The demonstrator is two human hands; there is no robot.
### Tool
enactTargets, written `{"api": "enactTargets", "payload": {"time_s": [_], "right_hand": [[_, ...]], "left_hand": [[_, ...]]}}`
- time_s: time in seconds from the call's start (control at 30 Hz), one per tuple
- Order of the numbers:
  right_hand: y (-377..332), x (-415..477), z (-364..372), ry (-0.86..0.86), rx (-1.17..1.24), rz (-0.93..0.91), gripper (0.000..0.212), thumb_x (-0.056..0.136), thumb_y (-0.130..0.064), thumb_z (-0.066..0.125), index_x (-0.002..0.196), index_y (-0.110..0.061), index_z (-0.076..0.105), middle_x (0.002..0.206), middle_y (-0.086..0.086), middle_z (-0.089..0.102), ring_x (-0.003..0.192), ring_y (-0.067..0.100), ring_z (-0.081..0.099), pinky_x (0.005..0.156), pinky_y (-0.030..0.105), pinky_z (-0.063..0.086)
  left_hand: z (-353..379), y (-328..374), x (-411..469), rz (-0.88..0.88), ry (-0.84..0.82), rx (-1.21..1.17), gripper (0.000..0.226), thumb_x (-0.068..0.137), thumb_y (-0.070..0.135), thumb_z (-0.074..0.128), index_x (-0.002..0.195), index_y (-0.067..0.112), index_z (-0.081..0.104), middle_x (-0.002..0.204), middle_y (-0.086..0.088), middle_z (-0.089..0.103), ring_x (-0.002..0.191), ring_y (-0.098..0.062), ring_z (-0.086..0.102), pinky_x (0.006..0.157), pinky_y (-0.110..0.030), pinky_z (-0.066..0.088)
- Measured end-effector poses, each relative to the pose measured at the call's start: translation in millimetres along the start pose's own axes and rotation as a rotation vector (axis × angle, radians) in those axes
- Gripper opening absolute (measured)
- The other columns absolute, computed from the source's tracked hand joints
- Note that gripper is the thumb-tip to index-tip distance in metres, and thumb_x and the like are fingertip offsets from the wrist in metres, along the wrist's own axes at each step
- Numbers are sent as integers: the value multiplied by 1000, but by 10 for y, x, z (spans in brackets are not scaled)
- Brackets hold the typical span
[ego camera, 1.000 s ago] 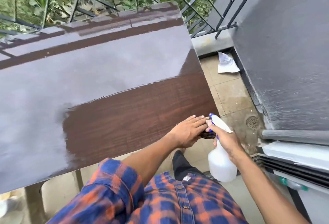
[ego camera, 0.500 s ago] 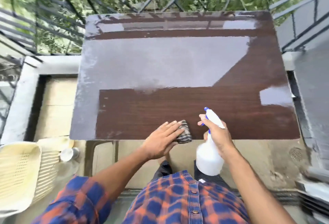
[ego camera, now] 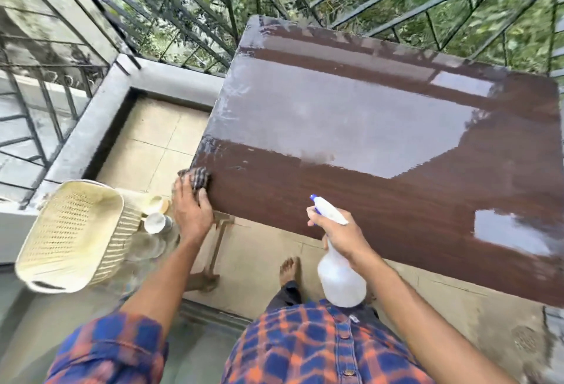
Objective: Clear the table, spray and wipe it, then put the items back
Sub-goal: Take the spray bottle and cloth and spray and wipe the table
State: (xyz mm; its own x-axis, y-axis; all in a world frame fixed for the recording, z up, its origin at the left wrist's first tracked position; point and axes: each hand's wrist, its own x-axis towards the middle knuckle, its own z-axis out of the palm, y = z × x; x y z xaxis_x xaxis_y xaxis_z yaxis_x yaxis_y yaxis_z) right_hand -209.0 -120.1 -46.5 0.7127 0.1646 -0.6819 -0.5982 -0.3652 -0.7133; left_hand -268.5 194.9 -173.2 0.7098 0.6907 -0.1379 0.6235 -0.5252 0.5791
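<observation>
The brown wood-grain table (ego camera: 381, 200) is bare, with a dusty grey patch over its far half and a small one near its right edge. My left hand (ego camera: 190, 209) presses a dark checked cloth (ego camera: 197, 176) against the table's near left corner. My right hand (ego camera: 338, 232) holds a white spray bottle (ego camera: 338, 277) with a blue nozzle upright over the table's near edge, nozzle pointing left and away.
A cream woven basket (ego camera: 70, 231) lies tilted on the floor at the left, with two small round containers (ego camera: 155, 212) beside it. Black metal railings (ego camera: 183, 17) ring the balcony. My bare foot (ego camera: 288, 269) stands on the tiled floor under the table's edge.
My left hand has slid the cloth leftward along the table's near edge, from the right end to the left corner. The camera has swung left with it. The right hand keeps the bottle.
</observation>
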Motion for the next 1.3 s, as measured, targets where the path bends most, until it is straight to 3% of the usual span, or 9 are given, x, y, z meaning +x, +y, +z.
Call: {"api": "enactTargets", "payload": {"time_s": [0.1, 0.33, 0.63, 0.8, 1.0, 1.1, 1.17, 1.3], "right_hand": [[-70, -10, 81, -12, -33, -14, 14, 93, -26, 66, 95, -13, 73, 86, -4, 68, 46, 11, 46, 46, 20, 39], [-79, -28, 46, 15, -15, -27, 15, 94, -26, 66, 98, -14, 74, 86, -3, 69, 49, 12, 46, 53, 24, 42], [-2, 46, -300, 45, 25, -33, 15, 96, -29, 66, 99, -17, 75, 87, -2, 70, 47, 16, 47, 54, 27, 44], [-62, 190, -522, 64, 47, -24, 17, 94, -29, 67, 98, -14, 75, 91, 3, 71, 47, 20, 47, 55, 28, 44], [-132, 312, -974, 152, 93, -58, 24, 92, -34, 70, 98, -10, 73, 89, 15, 74, 40, 19, 49, 61, 32, 43], [-124, 337, -1190, 191, 102, -50, 32, 84, -42, 70, 94, -12, 74, 88, 14, 75, 41, 20, 51, 61, 32, 44], [-121, 372, -1314, 208, 117, -36, 24, 88, -39, 72, 93, -15, 74, 88, 9, 77, 42, 21, 50, 59, 30, 44], [-138, 444, -1421, 202, 114, -33, 16, 95, -27, 68, 94, -12, 74, 83, 2, 72, 40, 19, 48, 51, 24, 43]], "left_hand": [[-30, -2, 97, -16, 7, 47, 61, 96, 28, 45, 151, 4, 36, 156, -24, 34, 145, -37, 29, 122, -48, 19], [130, 329, 110, -124, 75, 144, 58, 100, 23, 46, 153, 4, 32, 159, -21, 29, 147, -35, 26, 122, -49, 12], [546, 833, 480, 37, -2, 205, 60, 102, 26, 41, 155, 3, 23, 163, -21, 19, 149, -39, 20, 121, -54, 15], [1114, 1482, -207, 384, -127, 230, 59, 98, 30, 39, 152, 4, 34, 159, -20, 30, 146, -39, 30, 115, -55, 27], [1836, 2363, -1002, 815, -458, 292, 71, 89, 37, 45, 154, 11, 30, 161, -16, 27, 148, -36, 28, 116, -54, 28], [1993, 2561, -1080, 892, -510, 320, 70, 87, 35, 46, 150, 6, 36, 159, -18, 33, 146, -38, 32, 114, -55, 35], [2049, 2626, -1024, 890, -524, 377, 74, 86, 33, 54, 152, 9, 32, 161, -16, 27, 148, -35, 27, 116, -53, 32], [2043, 2649, -873, 901, -493, 374, 70, 86, 37, 36, 152, 12, 35, 161, -12, 30, 148, -31, 30, 117, -51, 28]]}}
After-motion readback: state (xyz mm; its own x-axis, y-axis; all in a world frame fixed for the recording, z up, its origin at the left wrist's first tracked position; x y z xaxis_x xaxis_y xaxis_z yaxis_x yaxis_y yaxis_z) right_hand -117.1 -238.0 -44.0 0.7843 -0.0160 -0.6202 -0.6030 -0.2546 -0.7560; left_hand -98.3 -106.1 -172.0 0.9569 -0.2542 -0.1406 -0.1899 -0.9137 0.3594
